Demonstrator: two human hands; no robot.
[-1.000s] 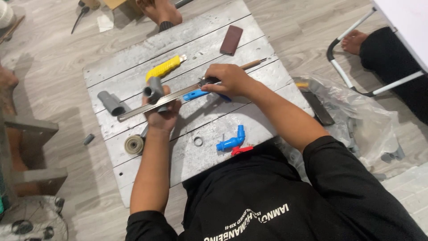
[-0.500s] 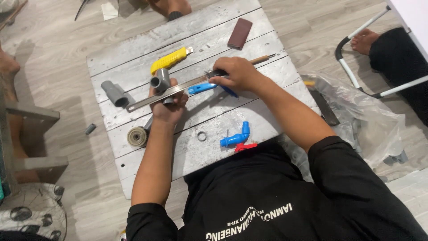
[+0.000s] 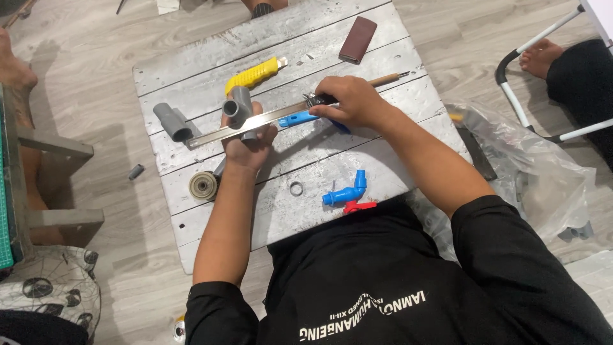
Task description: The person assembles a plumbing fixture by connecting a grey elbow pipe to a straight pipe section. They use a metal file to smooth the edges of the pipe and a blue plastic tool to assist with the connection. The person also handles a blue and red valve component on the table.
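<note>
A grey pipe tee fitting [image 3: 240, 110] sits upright in the left hand [image 3: 248, 137], whose fingers wrap closed around its lower part over the middle of a grey wooden board [image 3: 211, 48] lying on the floor. A long flat metal blade [image 3: 246, 123] lies across the fitting, slanting from lower left to upper right, and the right hand [image 3: 351, 102] is closed around its blue handle [image 3: 300, 118] at the right end. Just left of the blade tip lies a short grey pipe piece [image 3: 171, 121]. Behind the fitting rests a yellow utility knife [image 3: 254, 75], and farther back a dark brown sanding block [image 3: 357, 39]. A wooden-handled tool [image 3: 389, 78] pokes out beyond the right hand, its head hidden by the knuckles. Nearer the person lie a round wire wheel [image 3: 203, 185], partly behind the left forearm, a small ring [image 3: 296, 188], and a blue plastic tap [image 3: 348, 193] with a red handle. A crumpled clear plastic bag [image 3: 536, 172] lies off the board to the right.
</note>
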